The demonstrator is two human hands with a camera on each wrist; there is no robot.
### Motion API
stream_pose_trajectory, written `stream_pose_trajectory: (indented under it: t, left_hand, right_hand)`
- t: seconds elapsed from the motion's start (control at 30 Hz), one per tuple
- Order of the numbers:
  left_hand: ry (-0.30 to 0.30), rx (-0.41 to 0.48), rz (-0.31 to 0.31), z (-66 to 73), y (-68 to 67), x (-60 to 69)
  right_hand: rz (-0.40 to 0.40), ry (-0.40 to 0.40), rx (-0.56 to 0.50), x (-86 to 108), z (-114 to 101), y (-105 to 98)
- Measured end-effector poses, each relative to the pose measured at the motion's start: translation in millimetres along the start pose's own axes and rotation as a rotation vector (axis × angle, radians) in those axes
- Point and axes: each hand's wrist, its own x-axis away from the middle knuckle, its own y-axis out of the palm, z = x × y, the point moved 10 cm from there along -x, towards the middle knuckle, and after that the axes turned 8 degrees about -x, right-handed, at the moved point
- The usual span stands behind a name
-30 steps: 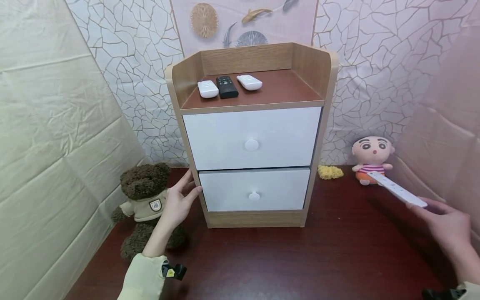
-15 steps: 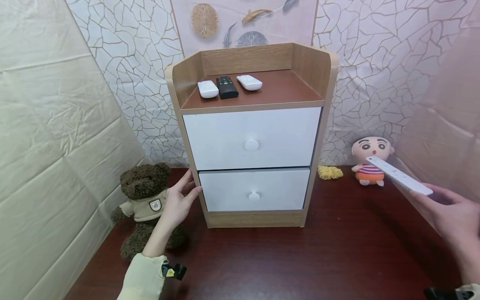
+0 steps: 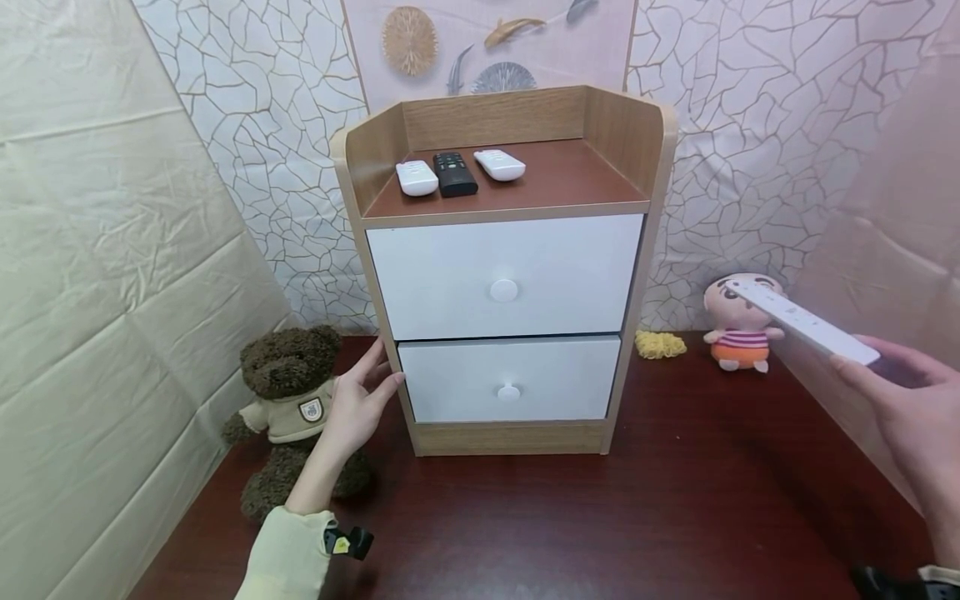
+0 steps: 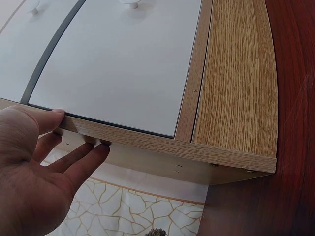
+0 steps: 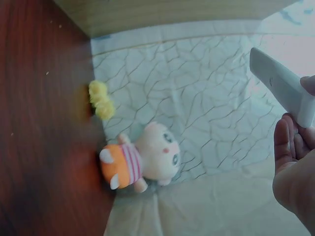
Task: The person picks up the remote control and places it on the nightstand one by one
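Observation:
A small cabinet (image 3: 510,215) with two white drawers stands in the middle of the head view. My left hand (image 3: 362,407) rests on its left edge, thumb at the front and fingers against the outer side. The left wrist view shows this hand (image 4: 42,172) touching the wooden side panel (image 4: 147,140). Off to the right, my right hand (image 3: 911,417) holds a long white remote control (image 3: 806,323) by its near end, raised above the table. The remote (image 5: 280,83) also appears in the right wrist view. Two white remotes (image 3: 417,178) and a black remote (image 3: 454,175) lie on the cabinet top.
A brown teddy bear (image 3: 288,408) sits left of the cabinet. At the right are a plush doll (image 3: 738,346) and a yellow fluffy piece (image 3: 660,344). All stand on a dark red table (image 3: 525,525), with cloth walls behind and beside.
My right hand has risen and shifted slightly right with the white remote control, which now covers part of the doll's face. The left hand stays where it was.

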Motion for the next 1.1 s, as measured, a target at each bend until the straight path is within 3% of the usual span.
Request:
stream_pose_trajectory:
  t: [0.17, 0.4, 0.57, 0.87, 1.1]
  left_hand:
    - [-0.004, 0.000, -0.001, 0.3, -0.1, 0.5]
    - [0.001, 0.002, -0.001, 2.5, 0.1, 1.0]
    - [0.000, 0.007, -0.001, 2.6, 0.0, 1.2]
    - [-0.012, 0.004, -0.006, 0.0, 0.6, 1.0]
    - [-0.001, 0.017, -0.001, 0.9, 1.0, 0.7]
  right_hand:
    - [0.013, -0.026, -0.080, 2.3, -16, 5]
    - [0.039, -0.024, -0.371, 0.6, -29, 7]
    - [0.112, -0.022, -0.367, 0.7, -41, 4]
    - [0.095, -0.046, -0.368, 5.4, -63, 12]
    - [0.022, -0.171, -0.608, 6.0, -85, 26]
